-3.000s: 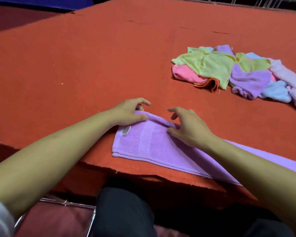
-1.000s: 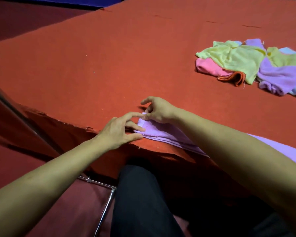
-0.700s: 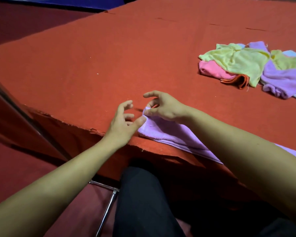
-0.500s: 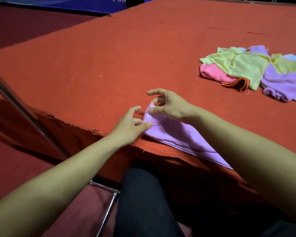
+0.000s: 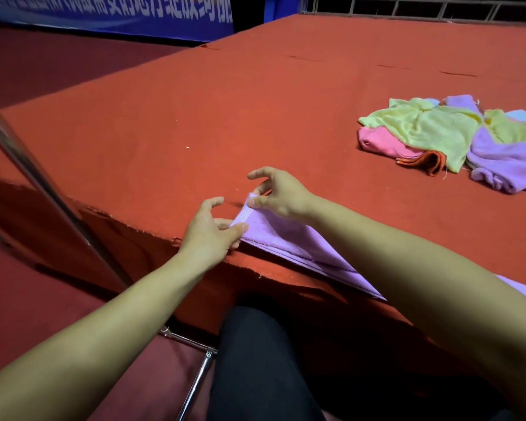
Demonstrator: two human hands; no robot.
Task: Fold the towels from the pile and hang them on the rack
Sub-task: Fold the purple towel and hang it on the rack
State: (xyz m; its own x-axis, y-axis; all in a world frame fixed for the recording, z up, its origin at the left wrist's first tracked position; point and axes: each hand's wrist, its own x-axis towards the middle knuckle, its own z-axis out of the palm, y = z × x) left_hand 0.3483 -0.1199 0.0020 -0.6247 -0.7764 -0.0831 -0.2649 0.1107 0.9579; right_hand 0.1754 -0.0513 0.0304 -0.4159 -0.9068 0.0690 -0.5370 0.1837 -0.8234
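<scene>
Two hands work on one purple towel (image 5: 289,241) that lies along the near edge of the red table (image 5: 225,117). The right hand (image 5: 281,192) pinches the towel's far corner and lifts it a bit. The left hand (image 5: 210,232) pinches the near corner with thumb and fingers. At two o'clock, well apart, sits the pile of towels (image 5: 456,138).

two hands (image 5: 213,229), roughly seven towels (image 5: 431,132)
</scene>
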